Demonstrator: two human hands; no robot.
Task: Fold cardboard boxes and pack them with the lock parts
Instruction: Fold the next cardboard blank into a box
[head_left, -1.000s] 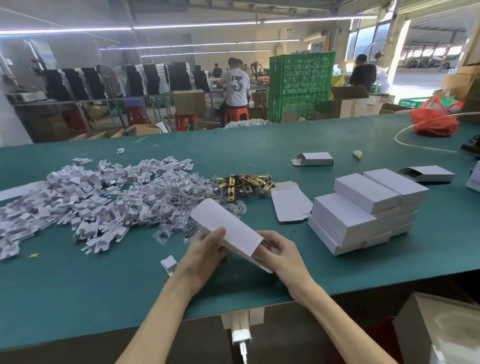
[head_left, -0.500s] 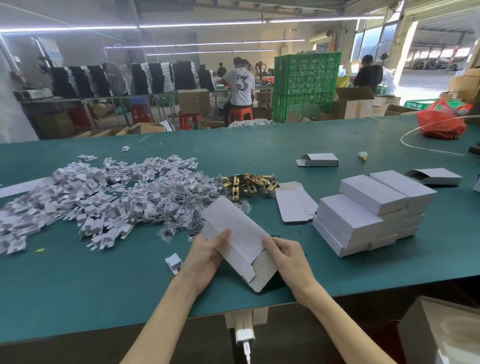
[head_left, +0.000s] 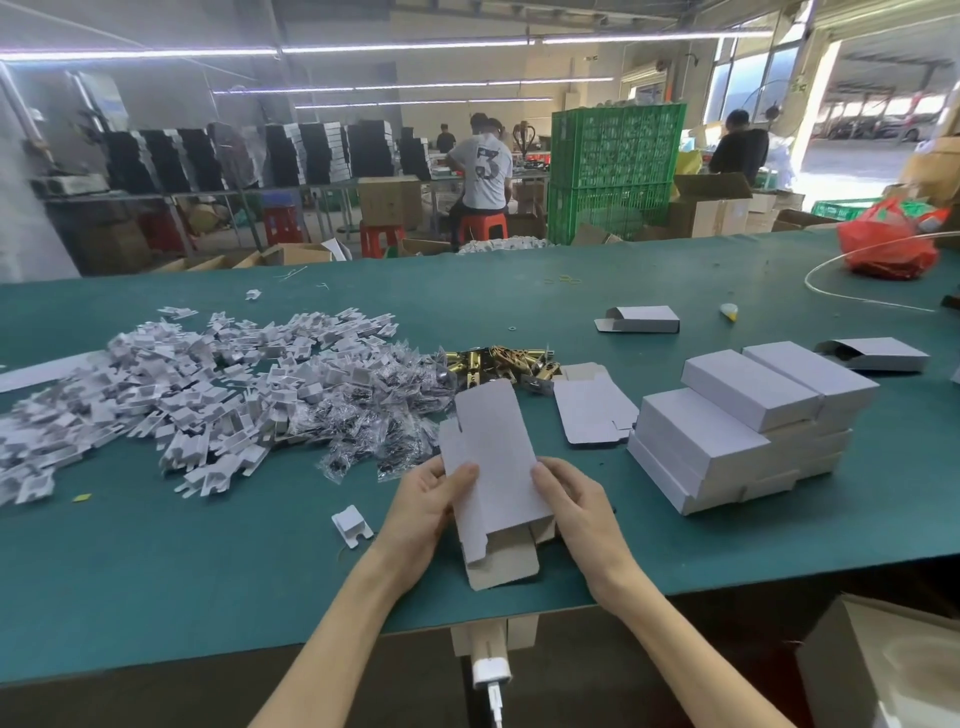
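Flat cardboard box (head_left: 493, 447) held over desk (head_left: 208, 571), near edge, centre. Left hand (head_left: 426, 499) pinches its left edge, right hand (head_left: 576, 504) its right edge. Looks light, thin, easily creased; best gripped at side edges. Brass lock parts (head_left: 498, 361) beyond, folded boxes (head_left: 743, 415) right.

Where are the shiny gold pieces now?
In the head view, the gold pieces lie mid-table, between the white cardboard pile on their left and the flat carton on their right.

tbl (head_left: 156, 571) teal | boxes (head_left: 748, 415) white | lock pts (head_left: 501, 361) gold | crate (head_left: 615, 156) green
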